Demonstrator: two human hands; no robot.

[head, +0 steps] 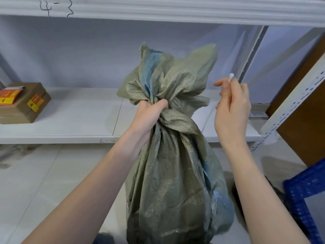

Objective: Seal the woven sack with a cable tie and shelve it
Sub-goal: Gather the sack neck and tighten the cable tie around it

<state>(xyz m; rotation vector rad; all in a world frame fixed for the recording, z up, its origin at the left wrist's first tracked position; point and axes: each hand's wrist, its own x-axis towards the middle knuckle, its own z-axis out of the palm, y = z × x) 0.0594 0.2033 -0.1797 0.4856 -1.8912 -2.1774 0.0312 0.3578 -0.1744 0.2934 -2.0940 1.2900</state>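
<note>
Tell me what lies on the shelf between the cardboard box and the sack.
Nothing: in the head view, the white shelf is bare between the cardboard box and the woven sack.

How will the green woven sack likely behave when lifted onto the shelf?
The green woven sack is probably floppy: its neck crumples in the left hand. Its bulging body suggests some weight. The cable tie in the right hand isn't on, so it may gape.

You are facing a white metal shelving unit (70,120) standing against a pale wall (88,50). A brown cardboard box (22,103) is sitting near the shelf's left edge. Glossy pale floor tiles (44,173) are reflecting soft light, and a perforated white upright (290,110) is leaning across at the right.
</note>
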